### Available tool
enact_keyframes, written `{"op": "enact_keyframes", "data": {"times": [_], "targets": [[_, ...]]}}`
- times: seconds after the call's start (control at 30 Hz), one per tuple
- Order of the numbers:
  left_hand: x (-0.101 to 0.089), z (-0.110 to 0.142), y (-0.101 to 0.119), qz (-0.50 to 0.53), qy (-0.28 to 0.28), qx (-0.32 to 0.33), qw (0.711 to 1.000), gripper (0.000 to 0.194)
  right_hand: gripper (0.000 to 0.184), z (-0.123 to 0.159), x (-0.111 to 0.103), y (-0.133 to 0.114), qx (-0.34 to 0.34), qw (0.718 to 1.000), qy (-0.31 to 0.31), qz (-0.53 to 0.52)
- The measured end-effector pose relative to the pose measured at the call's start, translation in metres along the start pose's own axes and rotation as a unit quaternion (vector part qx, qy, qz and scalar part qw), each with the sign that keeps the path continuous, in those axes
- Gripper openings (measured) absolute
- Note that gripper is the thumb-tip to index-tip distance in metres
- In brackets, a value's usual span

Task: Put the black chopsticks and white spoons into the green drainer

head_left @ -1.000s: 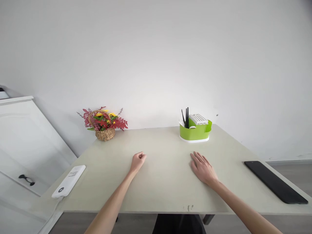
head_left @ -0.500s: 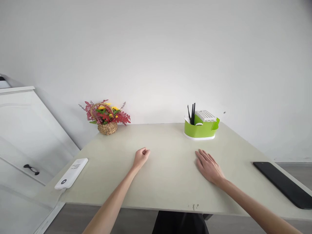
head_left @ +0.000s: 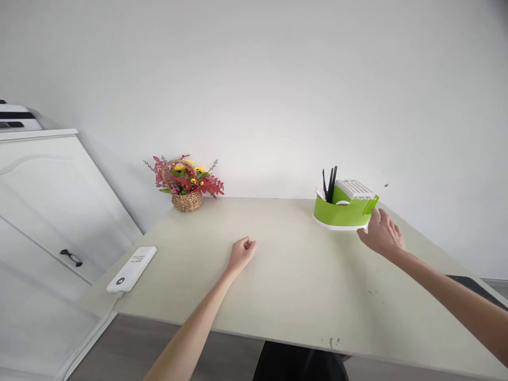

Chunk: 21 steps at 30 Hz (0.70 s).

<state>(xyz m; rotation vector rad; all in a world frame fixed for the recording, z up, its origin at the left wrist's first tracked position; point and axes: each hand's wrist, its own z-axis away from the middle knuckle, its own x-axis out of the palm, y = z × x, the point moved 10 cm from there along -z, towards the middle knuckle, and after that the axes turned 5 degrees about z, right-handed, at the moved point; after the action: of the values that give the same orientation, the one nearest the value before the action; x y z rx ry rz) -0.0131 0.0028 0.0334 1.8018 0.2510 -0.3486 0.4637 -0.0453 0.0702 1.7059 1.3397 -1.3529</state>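
Note:
My left hand (head_left: pixel 243 253) rests on the pale desk (head_left: pixel 278 286) as a loose fist, with nothing seen in it. Further right, my right hand (head_left: pixel 383 233) is raised at the near right corner of a green and white utensil caddy (head_left: pixel 341 212). Its thumb and fingers are apart and hold nothing; whether the fingertips touch the caddy I cannot tell. Black chopsticks (head_left: pixel 332 185) and other dark, slim utensils stand in the caddy's left part, beside a slotted white top piece (head_left: pixel 354 189).
A wicker basket of artificial flowers (head_left: pixel 187 201) stands at the back left. On the left edge lies a white power bank (head_left: pixel 133 269) with a cable, near a white cabinet (head_left: pixel 47 206). A black flat object (head_left: pixel 472 286) lies at the right, partly behind my forearm.
My right hand has lifted off the desk and moved right and forward to the caddy. My left fist stays put on the desk. The view has turned slightly to the left.

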Motion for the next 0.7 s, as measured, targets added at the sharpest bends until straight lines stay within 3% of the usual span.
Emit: {"op": "enact_keyframes", "data": {"times": [0.17,0.53,0.7], "targets": [[0.000,0.002,0.002,0.001,0.002,0.008,1.000,0.035,0.078,-0.021,0.003,0.006,0.004,1.000,-0.022,-0.010],[0.003,0.004,-0.004,0.001,0.001,0.013,1.000,0.035,0.066,-0.056,0.054,0.025,-0.024,0.998,-0.064,-0.014],[0.004,0.004,-0.003,-0.001,-0.001,0.015,1.000,0.034,0.053,-0.053,0.049,0.022,-0.069,0.997,-0.041,0.004]]}}
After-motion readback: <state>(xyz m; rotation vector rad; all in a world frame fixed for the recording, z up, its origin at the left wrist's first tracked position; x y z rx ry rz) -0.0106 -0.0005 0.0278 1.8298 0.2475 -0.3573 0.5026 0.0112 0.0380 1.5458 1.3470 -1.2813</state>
